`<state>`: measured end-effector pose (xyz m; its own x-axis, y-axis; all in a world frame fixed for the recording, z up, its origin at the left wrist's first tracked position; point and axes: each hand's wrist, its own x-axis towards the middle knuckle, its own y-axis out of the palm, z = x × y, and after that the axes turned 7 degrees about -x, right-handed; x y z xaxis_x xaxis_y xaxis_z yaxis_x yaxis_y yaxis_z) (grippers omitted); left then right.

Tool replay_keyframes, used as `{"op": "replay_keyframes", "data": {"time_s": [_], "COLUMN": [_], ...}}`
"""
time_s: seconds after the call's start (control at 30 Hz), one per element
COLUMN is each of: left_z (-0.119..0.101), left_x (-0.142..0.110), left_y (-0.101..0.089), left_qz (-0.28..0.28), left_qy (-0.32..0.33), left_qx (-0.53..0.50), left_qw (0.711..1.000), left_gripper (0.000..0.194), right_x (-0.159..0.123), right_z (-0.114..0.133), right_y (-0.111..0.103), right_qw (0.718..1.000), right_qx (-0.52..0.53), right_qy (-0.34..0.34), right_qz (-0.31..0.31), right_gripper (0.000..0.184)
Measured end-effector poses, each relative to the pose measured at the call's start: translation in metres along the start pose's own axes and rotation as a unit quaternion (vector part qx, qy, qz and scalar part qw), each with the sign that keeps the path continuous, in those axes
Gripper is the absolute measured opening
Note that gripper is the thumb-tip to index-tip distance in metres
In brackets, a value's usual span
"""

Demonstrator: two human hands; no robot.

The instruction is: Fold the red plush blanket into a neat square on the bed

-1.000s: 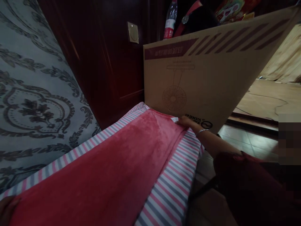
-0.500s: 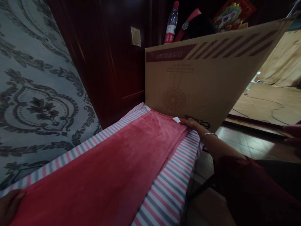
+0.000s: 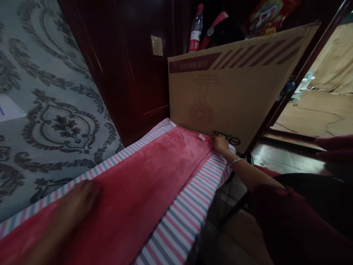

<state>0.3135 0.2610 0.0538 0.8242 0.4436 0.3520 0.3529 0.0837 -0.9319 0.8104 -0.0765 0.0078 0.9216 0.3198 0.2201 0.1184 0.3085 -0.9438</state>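
A long folded piece of red plush cloth (image 3: 143,176) with a small white tag on its far edge lies over a cover striped in pink, grey and white (image 3: 176,224). At the cloth's far right corner, my right hand (image 3: 220,144) pinches the edge, its fingers closed. A silver bracelet circles that wrist. My left hand (image 3: 78,198) is over the cloth's left part, close to its left edge. Motion smears its fingers, so I cannot tell whether they grip or rest on it.
A large cardboard box (image 3: 234,88) stands beyond the far end, with a red-capped bottle (image 3: 196,29) behind its top edge. Patterned wallpaper (image 3: 63,121) borders the left, next to a dark red wooden panel (image 3: 132,73). A black round seat (image 3: 311,191) is at right.
My left hand has come in from the lower left corner, forward and right over the cloth. My right hand stays on the far corner. The view has shifted slightly.
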Motion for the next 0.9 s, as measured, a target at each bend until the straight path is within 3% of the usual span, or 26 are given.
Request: {"op": "replay_keyframes", "data": {"time_s": [0.17,0.27,0.4,0.67,0.9], "left_z": [-0.142,-0.188,-0.195,-0.180,-0.169], "left_x": [-0.005,-0.012,-0.014,-0.049,-0.106], "left_y": [0.029,0.035,0.042,0.055,0.040], "left_qz": [0.147,0.212,0.221,0.143,0.097], "left_qy": [0.101,0.118,0.108,0.166,0.058], "left_qx": [-0.084,-0.049,-0.006,0.025,0.072], "left_qw": [0.980,0.969,0.969,0.975,0.991], "left_gripper": [0.040,0.038,0.036,0.047,0.041], "right_x": [-0.004,0.008,0.018,0.003,-0.022], "right_z": [-0.002,-0.005,-0.011,-0.024,-0.024], "right_y": [-0.001,-0.002,-0.001,0.016,0.030], "right_qw": [0.999,0.995,0.988,0.980,0.967], "right_qx": [0.017,0.038,0.075,0.138,0.187], "right_qy": [0.039,0.096,0.134,0.144,0.172], "right_qz": [-0.010,-0.009,-0.009,-0.002,-0.032], "right_gripper": [0.036,0.037,0.034,0.026,0.039]}}
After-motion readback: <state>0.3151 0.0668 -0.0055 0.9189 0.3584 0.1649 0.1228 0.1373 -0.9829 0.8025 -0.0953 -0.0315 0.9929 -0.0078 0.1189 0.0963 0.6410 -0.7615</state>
